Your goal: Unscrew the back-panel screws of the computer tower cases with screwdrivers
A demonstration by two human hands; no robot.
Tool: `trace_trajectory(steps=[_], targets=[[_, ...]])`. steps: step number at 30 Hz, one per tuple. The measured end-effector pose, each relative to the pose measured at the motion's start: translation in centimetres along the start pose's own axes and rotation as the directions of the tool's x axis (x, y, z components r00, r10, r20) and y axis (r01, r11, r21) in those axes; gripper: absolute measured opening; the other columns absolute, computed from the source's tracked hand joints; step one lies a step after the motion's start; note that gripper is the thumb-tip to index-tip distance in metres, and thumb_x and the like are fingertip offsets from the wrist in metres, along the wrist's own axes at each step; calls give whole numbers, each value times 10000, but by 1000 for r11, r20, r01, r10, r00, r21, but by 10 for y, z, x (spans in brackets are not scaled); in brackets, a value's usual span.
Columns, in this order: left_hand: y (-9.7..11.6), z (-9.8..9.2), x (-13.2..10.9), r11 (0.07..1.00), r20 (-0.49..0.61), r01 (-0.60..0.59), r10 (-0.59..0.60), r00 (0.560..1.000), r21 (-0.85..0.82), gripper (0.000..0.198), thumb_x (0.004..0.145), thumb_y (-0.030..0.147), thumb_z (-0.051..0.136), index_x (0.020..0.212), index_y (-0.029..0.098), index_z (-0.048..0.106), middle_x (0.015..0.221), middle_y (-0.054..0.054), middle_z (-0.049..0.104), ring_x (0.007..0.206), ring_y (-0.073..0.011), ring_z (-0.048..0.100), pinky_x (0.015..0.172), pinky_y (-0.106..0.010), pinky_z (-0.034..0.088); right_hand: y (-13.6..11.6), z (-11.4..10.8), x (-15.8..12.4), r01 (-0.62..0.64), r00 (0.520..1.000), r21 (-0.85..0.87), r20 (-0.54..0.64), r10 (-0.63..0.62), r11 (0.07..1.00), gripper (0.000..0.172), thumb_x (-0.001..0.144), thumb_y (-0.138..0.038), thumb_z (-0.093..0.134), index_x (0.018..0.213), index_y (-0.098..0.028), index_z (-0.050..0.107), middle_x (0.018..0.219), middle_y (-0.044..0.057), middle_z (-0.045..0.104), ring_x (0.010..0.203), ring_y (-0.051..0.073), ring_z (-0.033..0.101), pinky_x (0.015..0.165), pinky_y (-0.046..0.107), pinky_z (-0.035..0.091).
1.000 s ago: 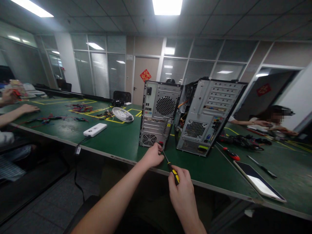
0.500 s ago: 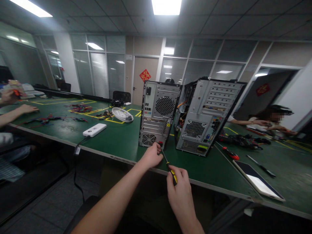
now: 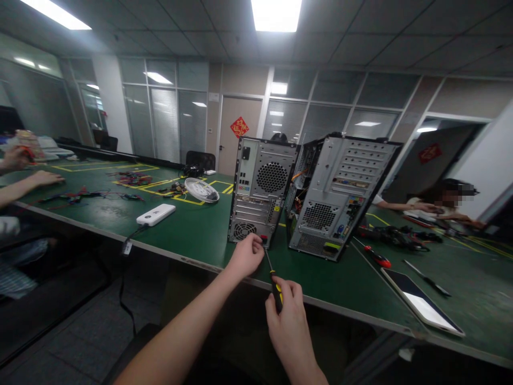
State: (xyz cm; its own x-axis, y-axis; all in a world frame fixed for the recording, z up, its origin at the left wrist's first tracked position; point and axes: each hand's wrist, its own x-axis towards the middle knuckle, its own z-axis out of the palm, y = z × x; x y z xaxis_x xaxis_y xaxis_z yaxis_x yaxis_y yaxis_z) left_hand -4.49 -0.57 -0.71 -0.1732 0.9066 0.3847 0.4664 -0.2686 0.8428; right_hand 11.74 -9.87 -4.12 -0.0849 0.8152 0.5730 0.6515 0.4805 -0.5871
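My right hand is wrapped round the black and yellow handle of a screwdriver. Its thin shaft slants up to the lower edge of a computer case, which stands with its rear panel facing me. At that panel's bottom right corner, beside the shaft's tip, my left hand has thumb and fingers pinched together. What they hold, if anything, is hidden, and so is the exact contact of the tip. Just right of this stands a second, larger computer case with an open side.
On the green table lie a white power bank with a cable, a white round grille, a red and black screwdriver, another slim tool and a phone. Other people's hands are at both sides.
My right hand and the screwdriver handle have shifted slightly left and down, so the shaft stands steeper. My left hand stays at the case's lower corner. The view has tilted a little.
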Motion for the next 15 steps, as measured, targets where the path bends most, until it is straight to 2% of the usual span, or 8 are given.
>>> trace_trajectory(steps=[2,5,8,9,11,15], targets=[[-1,-14,1,999,-167,-44,48,985,28,109,868,159,599,959,214,581,803,9,643,730,-130,615,739,-248,495,1,0,-1,10,1000,-9,4,-10,1000,304,990,-271,475,1247,-230,633,1169,104,603,1014,252,719,857,381,600],[-3,-45,15,995,-455,-52,83,887,80,70,914,275,592,946,223,557,860,-11,629,790,-152,610,784,-270,498,2,2,-3,18,1000,-37,17,-18,999,308,1016,-286,456,1272,-232,619,1193,113,610,1027,256,724,847,376,604],[-10,-73,48,999,-582,-20,32,812,28,131,942,328,563,999,211,551,989,-61,662,905,-190,636,878,-311,510,1,4,-4,28,999,-61,28,-27,998,311,1037,-290,435,1289,-217,602,1209,122,608,1030,260,730,838,372,606],[-13,-80,61,1000,-586,-16,21,810,14,142,950,335,552,1010,206,555,1035,-82,673,974,-210,644,926,-327,505,1,5,-4,32,999,-69,27,-30,997,308,1041,-291,432,1289,-213,598,1211,124,607,1024,260,732,834,369,607],[-23,-86,85,1000,-539,4,-14,842,-20,181,975,372,523,1011,201,570,1115,-116,693,1088,-246,645,1003,-353,484,-1,5,-5,37,999,-90,31,-34,995,301,1049,-288,427,1286,-205,593,1212,127,607,993,256,739,815,360,607],[-50,-79,110,983,-361,151,-180,915,-106,381,1031,485,389,983,188,623,1160,-154,728,1125,-284,656,1033,-408,477,-6,5,-6,43,998,-166,59,-34,985,320,1068,-268,388,1305,-198,593,1185,124,609,867,230,741,713,335,593]])
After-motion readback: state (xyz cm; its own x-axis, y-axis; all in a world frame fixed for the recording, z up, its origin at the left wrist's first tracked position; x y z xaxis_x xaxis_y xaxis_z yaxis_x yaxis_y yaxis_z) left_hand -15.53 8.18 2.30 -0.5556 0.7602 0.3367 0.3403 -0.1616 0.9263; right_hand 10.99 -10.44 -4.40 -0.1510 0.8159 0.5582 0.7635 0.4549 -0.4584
